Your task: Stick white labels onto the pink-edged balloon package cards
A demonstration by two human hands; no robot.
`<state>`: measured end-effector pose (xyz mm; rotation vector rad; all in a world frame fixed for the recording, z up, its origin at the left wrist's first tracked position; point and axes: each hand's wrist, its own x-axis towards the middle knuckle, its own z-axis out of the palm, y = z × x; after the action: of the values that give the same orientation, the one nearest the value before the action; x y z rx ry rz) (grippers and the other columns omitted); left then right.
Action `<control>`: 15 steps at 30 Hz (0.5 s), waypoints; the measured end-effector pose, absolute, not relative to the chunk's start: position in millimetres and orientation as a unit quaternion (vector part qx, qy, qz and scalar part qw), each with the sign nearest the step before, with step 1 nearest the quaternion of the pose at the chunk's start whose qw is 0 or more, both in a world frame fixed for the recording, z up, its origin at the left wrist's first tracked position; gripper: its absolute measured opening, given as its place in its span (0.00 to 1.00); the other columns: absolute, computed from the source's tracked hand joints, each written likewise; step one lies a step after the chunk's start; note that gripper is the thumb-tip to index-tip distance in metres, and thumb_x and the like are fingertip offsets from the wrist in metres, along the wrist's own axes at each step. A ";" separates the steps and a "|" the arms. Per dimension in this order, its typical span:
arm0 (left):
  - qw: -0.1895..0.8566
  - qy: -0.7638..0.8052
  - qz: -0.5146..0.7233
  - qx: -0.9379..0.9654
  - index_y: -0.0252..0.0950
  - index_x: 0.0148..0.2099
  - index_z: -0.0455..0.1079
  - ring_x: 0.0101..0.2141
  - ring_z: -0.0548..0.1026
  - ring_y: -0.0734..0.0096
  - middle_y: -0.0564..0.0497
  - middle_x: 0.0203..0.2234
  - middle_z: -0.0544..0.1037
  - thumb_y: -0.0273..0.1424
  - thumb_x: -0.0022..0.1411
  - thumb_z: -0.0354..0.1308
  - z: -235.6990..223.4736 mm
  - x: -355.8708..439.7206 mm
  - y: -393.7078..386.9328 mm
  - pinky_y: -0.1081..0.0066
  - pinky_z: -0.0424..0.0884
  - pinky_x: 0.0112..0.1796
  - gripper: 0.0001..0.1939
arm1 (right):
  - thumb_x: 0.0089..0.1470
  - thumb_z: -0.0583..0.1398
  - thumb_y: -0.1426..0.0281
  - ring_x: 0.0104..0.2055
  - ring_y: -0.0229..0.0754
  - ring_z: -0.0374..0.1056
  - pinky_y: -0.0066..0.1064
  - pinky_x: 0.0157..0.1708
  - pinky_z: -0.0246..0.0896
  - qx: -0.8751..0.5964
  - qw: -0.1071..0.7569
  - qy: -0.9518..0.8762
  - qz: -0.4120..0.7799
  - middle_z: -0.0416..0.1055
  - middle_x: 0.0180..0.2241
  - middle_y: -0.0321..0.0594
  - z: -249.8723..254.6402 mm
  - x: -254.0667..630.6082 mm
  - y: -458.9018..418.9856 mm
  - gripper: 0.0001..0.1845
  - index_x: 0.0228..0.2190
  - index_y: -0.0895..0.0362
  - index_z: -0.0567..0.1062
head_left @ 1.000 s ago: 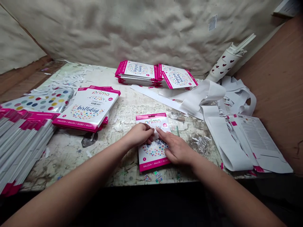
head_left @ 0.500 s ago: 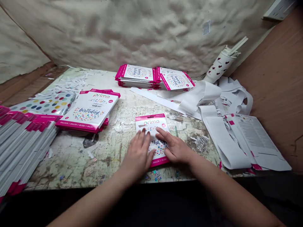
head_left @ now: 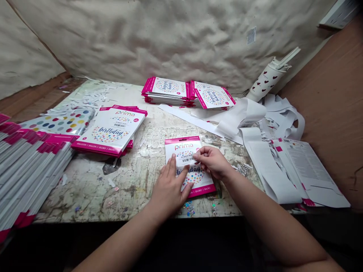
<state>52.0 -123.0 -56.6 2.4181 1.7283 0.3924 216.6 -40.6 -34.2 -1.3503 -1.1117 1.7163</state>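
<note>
A flat balloon packet (head_left: 185,145) with pink bands and "birthday" lettering lies on the table in front of me. Across its middle is a white barcode sticker (head_left: 186,158). My left hand (head_left: 171,183) rests on the packet's lower left, fingers stretched out and spread. At the sticker's right end, my right hand (head_left: 211,161) is closed, thumb and forefinger pinched together at its edge. Part of the packet's right side is hidden under that hand.
Left of me stand a pile of "birthday" packets (head_left: 113,130) and a long row of packets (head_left: 36,170). Two more stacks (head_left: 170,87) sit by the back wall. On the right are curled white backing strips (head_left: 252,113), a folded card (head_left: 312,166) and a heart-patterned cup (head_left: 265,81).
My right hand has lifted from lying on the packet into a pinch at the sticker's right end. The barcode now shows. My left hand stays on the packet, slightly lower.
</note>
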 end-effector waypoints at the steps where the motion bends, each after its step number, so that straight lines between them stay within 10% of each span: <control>1: 0.068 0.575 0.138 0.804 0.37 0.59 0.63 0.58 0.58 0.38 0.33 0.64 0.44 0.42 0.61 0.50 -57.3 52.2 -123.5 0.49 0.58 0.54 0.26 | 0.32 0.69 0.60 0.10 0.27 0.52 0.19 0.09 0.42 -0.530 0.340 -0.427 0.648 0.66 0.13 0.30 -37.0 214.9 -40.7 0.22 0.23 0.58 0.65; 10: 0.075 0.551 0.078 0.828 0.38 0.60 0.61 0.59 0.54 0.35 0.39 0.61 0.59 0.42 0.62 0.45 -55.5 49.5 -122.2 0.42 0.57 0.52 0.27 | 0.44 0.63 0.61 0.17 0.35 0.61 0.27 0.19 0.57 -0.605 0.269 -0.590 0.462 0.65 0.16 0.31 -44.0 218.5 -41.1 0.13 0.23 0.56 0.68; 15: 0.093 0.533 0.056 0.839 0.49 0.60 0.59 0.59 0.51 0.31 0.40 0.62 0.56 0.45 0.62 0.46 -52.1 47.5 -122.6 0.38 0.55 0.51 0.25 | 0.57 0.53 0.58 0.43 0.53 0.68 0.47 0.42 0.62 -0.618 0.177 -0.752 0.146 0.73 0.39 0.52 -26.9 215.8 -60.9 0.23 0.48 0.59 0.69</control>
<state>47.5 -122.6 -52.1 2.4897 1.5825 0.1667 215.8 -60.9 -26.9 -1.7497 -2.1273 0.4134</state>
